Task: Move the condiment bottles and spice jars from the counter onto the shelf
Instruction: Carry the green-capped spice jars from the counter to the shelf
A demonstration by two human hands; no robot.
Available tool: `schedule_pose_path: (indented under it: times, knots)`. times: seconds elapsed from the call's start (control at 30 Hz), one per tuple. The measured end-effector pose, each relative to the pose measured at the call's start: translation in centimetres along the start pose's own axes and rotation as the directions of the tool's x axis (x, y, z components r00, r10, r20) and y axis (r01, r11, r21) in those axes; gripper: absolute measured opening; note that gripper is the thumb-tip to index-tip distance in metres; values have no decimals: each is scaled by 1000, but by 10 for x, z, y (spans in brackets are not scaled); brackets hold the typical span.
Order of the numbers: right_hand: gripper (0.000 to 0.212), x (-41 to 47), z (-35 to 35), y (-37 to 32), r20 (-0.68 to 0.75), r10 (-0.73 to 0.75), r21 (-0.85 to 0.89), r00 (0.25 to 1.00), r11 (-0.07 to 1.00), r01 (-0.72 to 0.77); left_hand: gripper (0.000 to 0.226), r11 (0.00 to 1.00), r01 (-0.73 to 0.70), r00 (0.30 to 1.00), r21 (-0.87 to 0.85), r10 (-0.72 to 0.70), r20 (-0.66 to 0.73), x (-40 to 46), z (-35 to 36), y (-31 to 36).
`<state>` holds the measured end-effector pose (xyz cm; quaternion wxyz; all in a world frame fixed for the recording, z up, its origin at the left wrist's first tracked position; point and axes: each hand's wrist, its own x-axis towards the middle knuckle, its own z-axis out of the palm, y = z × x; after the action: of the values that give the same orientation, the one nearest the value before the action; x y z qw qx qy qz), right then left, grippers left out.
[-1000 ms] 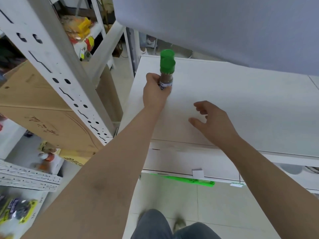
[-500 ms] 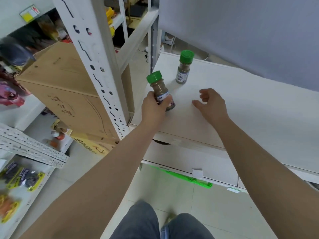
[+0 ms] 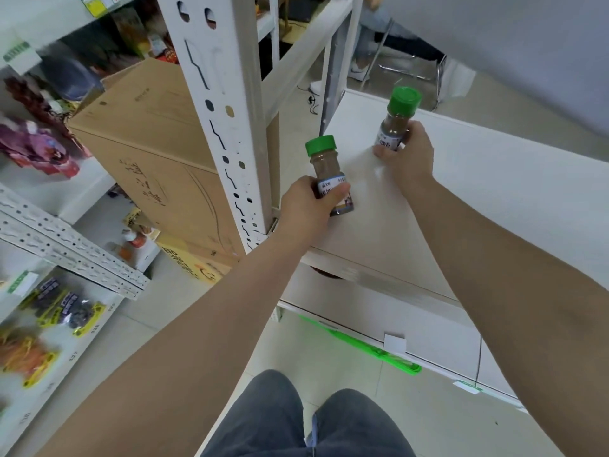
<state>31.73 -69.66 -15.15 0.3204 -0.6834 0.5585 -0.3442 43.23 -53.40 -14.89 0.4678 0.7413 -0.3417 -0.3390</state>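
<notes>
Two brown spice jars with green caps are over the white counter (image 3: 494,199). My left hand (image 3: 306,207) grips the near jar (image 3: 328,169) by its lower half, tilted slightly left, near the counter's left front corner. My right hand (image 3: 407,153) is closed around the far jar (image 3: 397,118), which stands upright further back on the counter. The white metal shelf rack (image 3: 217,103) rises just left of the counter, its perforated upright close to my left hand.
A large cardboard box (image 3: 148,143) sits inside the rack behind the upright. Lower shelves at left (image 3: 66,252) hold packaged snacks. A green strip (image 3: 362,347) lies under the counter's front edge. A seated person's legs and a chair (image 3: 395,37) are beyond the counter.
My right hand has reached back and closed on the far jar, which stood free before. My left hand keeps hold of the near jar. The view has shifted left toward the rack.
</notes>
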Motion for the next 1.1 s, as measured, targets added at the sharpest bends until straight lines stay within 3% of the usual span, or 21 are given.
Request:
schedule_pose_path:
  times: [0.23, 0.4, 0.53, 0.7, 0.93, 1.1]
  knots:
    - [37, -17, -19, -1, -5, 20, -23, 1000, 1000, -20, 35, 997, 50, 999, -51, -49, 21, -10, 0, 7]
    - [36, -64, -49, -12, 27, 69, 123, 997, 990, -71, 30, 975, 142, 989, -173, -132, 67, -40, -5, 18]
    - [29, -121, -82, -18, 161, 92, 187, 983, 975, -122, 29, 955, 164, 985, -246, -148, 83, -80, -16, 24]
    - [27, -182, -106, -29, 349, 0, 191, 937, 979, -72, 34, 920, 208, 975, -332, -221, -4, -141, -28, 15]
    - [20, -248, -104, -41, 597, -110, 250, 795, 967, -54, 23, 867, 270, 892, -418, -389, -230, -248, -59, -23]
    - [31, -307, -74, -49, 792, -149, 214, 592, 976, -40, 21, 844, 259, 782, -470, -469, -411, -326, -95, -58]
